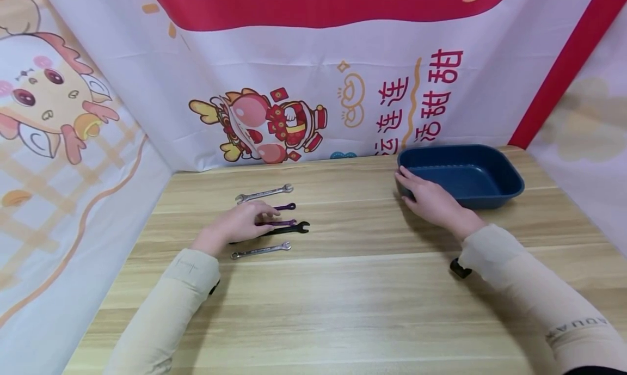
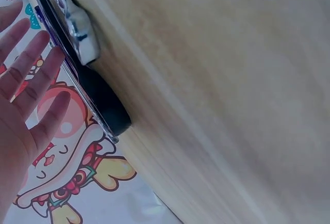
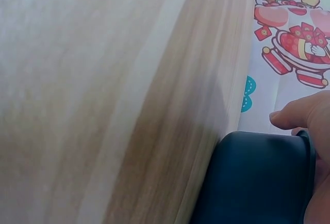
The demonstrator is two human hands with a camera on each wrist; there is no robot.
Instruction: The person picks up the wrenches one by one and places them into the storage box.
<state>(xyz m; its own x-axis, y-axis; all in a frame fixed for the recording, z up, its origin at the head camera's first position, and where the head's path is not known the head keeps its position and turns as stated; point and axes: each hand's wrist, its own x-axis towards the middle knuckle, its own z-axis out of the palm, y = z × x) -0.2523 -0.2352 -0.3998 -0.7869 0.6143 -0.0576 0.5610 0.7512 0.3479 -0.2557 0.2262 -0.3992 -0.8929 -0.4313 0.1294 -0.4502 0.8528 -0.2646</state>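
Observation:
My left hand (image 1: pixel 245 221) is just over a row of wrenches, fingers spread and slightly bent. Beneath it, two slim purple wrenches (image 1: pixel 286 206) and a black open-end wrench (image 1: pixel 296 228) are partly covered. A silver double open-end wrench (image 1: pixel 264 194) lies behind the hand, and a silver combination wrench (image 1: pixel 262 251) in front. In the left wrist view the black wrench (image 2: pixel 105 97) runs beside the fingers. My right hand (image 1: pixel 431 199) holds the left rim of a dark blue plastic bin (image 1: pixel 490 202), fingers bent over its edge, as the right wrist view also shows.
The wrenches and bin are on a light wood-grain table (image 1: pixel 333 304). A printed cloth (image 1: pixel 303 59) hangs along its back edge, with more cloth at the left and right sides. Bare tabletop separates the wrenches from the bin.

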